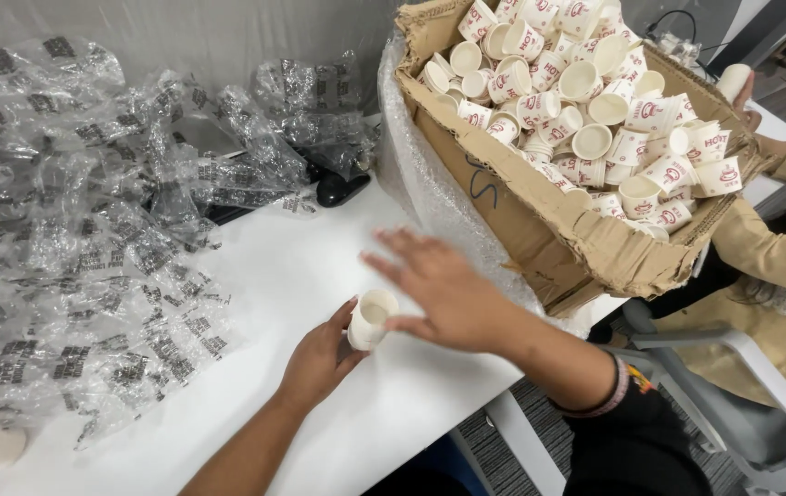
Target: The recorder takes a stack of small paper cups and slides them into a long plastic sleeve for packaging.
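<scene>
- Head view: left hand (pixel 320 360) grips a small paper cup (pixel 370 319) on the white table (pixel 393 413), at six o'clock.
- Right hand (pixel 448 294), fingers spread open, touches the cup's side.
- Cardboard box (pixel 540 220) of cups sits at one o'clock; likely mid-stacking, a steady cup comes next.

Matt paper cup (pixel 371 318), rough cardboard box (pixel 540 230), glossy plastic wrappers (pixel 90 257)

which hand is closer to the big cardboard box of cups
Right. The right hand is spread open just below and left of the cardboard box, close to its plastic liner. The left hand is lower on the white table, holding a small paper cup, farther from the box.
</scene>
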